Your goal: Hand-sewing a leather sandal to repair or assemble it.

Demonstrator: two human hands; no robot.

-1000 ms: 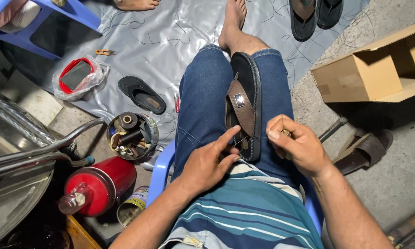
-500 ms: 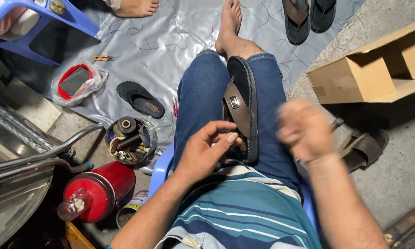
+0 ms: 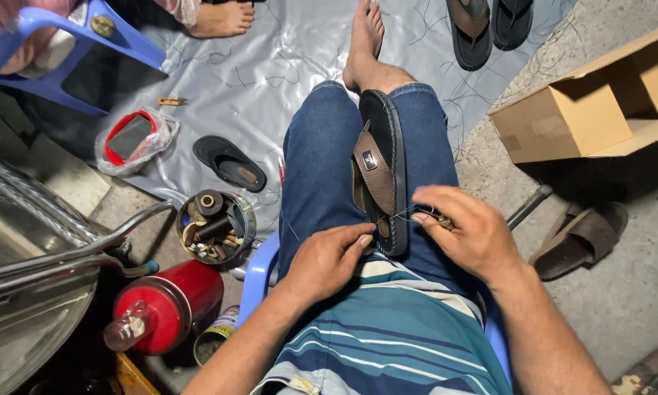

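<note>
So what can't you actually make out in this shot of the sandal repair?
Head view only:
- The tool in the right hand: mostly hidden by the fingers.
- The sandal heel end: covered by the left hand.
- The thread between the hands: too thin to follow.
- The round tin contents: too small and jumbled to identify.
- The cardboard box: cut off by the right edge.

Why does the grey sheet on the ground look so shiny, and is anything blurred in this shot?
Head view: light glares off the wrinkled grey sheet, paling it; the metal basin at the left edge also gleams. The left hand, right hand and sandal look sharp; the edges bend slightly from the wide lens.
</note>
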